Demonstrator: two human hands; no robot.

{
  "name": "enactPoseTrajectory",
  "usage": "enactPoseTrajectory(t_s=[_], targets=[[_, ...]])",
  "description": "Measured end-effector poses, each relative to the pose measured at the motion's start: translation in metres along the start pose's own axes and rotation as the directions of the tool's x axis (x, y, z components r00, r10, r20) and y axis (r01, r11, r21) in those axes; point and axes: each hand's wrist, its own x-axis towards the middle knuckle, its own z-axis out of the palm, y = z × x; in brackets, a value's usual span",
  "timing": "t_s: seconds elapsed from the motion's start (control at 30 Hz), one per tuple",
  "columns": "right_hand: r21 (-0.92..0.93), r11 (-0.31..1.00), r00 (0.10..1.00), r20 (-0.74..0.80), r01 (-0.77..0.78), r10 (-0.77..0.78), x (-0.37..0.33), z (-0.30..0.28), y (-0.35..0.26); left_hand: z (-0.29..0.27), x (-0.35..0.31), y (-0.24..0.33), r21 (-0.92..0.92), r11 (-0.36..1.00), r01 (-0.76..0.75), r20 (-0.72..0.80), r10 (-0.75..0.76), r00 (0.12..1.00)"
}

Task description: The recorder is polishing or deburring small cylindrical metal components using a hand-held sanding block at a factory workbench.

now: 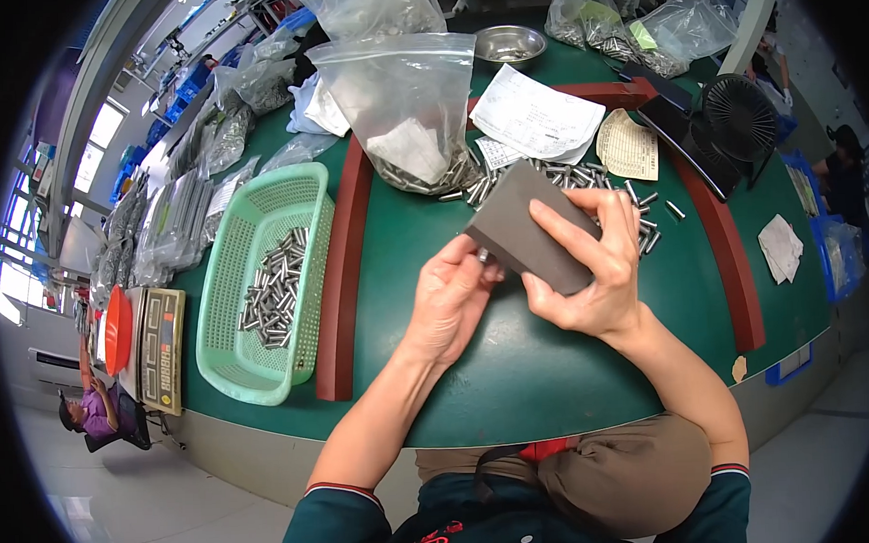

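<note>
Workshop: a bright room with bagged goods along the left; a seated person [100,412] in purple is near the left edge.
Green tabletop [515,384]: carries the work, with a dark red frame [338,304] bordering its left, far and right sides.
Grey block [529,225]: tilted above the tabletop in front of the person, covering part of the loose pins [599,178] heaped beyond it.
Right hand [602,275]: fingers spread across the block's broad face, thumb at its near edge, gripping it.
Left hand [453,300]: fingers nearly closed around a small metal pin [484,256] at the block's lower-left edge; the block hides some fingertips.
Green basket [303,343]: left of the frame, holding a pile of short metal pins [277,287].
Zip bag [409,90]: upright beyond the left hand, part filled with pins, covering the frame's far left corner.
Paper sheets [534,115]: lying over the frame's far bar, beside a tan card [628,147].
Far right: a black fan [738,112] stands by the frame; a crumpled white cloth [780,250] lies outside it.
Far edge: a steel bowl [509,47] behind the papers.
</note>
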Motion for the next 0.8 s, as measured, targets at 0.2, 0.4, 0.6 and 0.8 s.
enactPoseTrajectory(t_s=[0.2,0.4,0.6,0.8], targets=[[0.039,0.999,0.999,0.031,-0.020,0.019,-0.003,0.000,-0.005,-0.008,0.000,0.005,-0.043,0.999,-0.008,0.040,0.010,0.999],[0.031,0.999,1.000,-0.007,-0.022,0.022,0.002,0.007,-0.005,0.005,-0.004,-0.004,0.008,0.998,0.063,-0.057,-0.063,0.996],[-0.048,0.996,0.997,-0.004,-0.080,0.080,0.014,0.004,0.000,-0.006,-0.006,-0.015,0.185,0.970,0.161,0.078,-0.178,0.981],[0.168,0.929,0.924,-0.146,-0.329,0.354,0.009,-0.021,0.024,-0.006,-0.004,0.005,0.250,0.956,0.152,0.037,-0.166,0.985]])
